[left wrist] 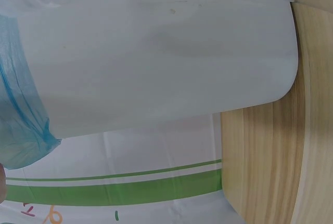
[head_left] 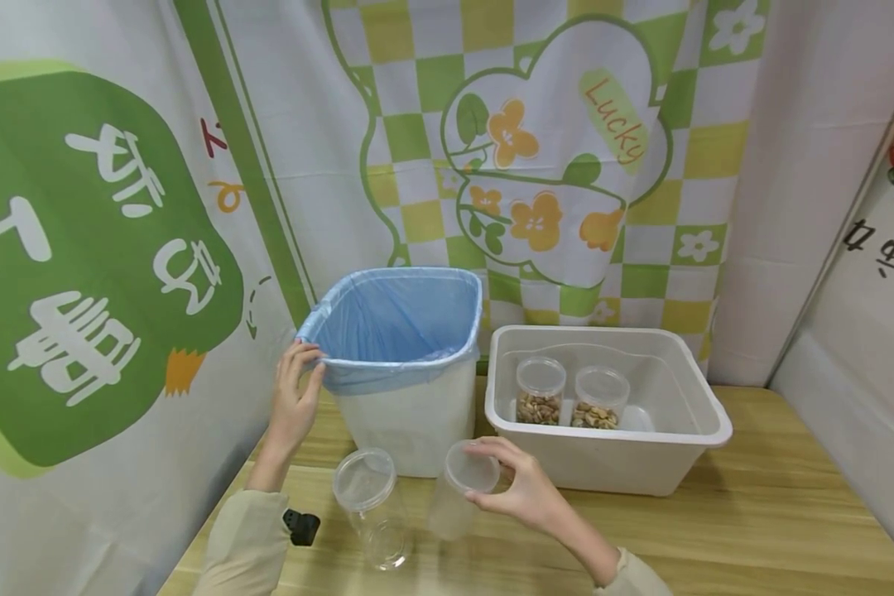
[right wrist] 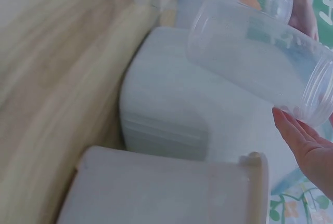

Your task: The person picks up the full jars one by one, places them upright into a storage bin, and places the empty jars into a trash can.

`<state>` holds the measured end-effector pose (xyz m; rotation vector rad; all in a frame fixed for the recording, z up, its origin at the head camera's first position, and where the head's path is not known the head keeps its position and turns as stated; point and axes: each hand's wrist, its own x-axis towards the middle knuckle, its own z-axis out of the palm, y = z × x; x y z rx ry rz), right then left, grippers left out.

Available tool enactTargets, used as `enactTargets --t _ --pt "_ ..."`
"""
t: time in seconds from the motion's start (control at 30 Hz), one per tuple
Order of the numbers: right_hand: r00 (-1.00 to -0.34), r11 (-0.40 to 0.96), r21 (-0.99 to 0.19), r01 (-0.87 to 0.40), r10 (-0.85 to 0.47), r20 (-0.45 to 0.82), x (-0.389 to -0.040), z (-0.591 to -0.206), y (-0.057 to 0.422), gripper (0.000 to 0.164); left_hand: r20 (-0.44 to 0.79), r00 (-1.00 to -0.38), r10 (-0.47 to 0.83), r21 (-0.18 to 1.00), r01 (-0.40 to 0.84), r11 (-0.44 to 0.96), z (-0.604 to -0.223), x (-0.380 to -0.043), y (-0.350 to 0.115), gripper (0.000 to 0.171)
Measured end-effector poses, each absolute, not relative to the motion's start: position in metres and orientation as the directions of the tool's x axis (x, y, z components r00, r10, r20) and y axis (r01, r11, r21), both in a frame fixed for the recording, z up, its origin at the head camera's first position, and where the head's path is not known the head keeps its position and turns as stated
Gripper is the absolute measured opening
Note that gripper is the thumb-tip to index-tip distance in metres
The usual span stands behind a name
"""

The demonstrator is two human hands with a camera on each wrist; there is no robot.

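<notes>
- Right hand (head_left: 521, 488) grasps 1 jar (head_left: 447, 509); squeeze gently.
- Left hand (head_left: 294, 406) touches left corner of bin (head_left: 406, 426); whether grasping, I cannot tell.
- Avoid 2nd jar (head_left: 374, 511), toward left edge of bench (head_left: 320, 567).

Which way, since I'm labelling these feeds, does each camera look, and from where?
Head: on the head, facing forward and down over bin, tub and jars; left hand and right hand show.
Left wrist: worn there, facing the bin's side; a sliver of finger shows.
Right wrist: worn there, facing the held jar; right fingers and part of the left arm show.
Head and right wrist share the held jar.
</notes>
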<state>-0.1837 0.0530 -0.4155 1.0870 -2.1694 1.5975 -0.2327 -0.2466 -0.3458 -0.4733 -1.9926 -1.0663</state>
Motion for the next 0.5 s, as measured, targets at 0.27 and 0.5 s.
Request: enactTargets --t 0.27,0.5 --pt "-0.688 0.120 -0.700 -0.704 -0.362 0.630 -0.194 -0.409 0.062 0.048 0.787 -0.615 -0.046 0.520 0.622 0.585 -0.363 -0.247 -0.261 0.015" --pt "-0.693 0.098 -0.703 -0.704 -0.311 0.651 -0.189 -0.381 0.070 0.047 0.782 -0.622 -0.040 0.523 0.620 0.585 -0.364 -0.247 -0.261 0.015"
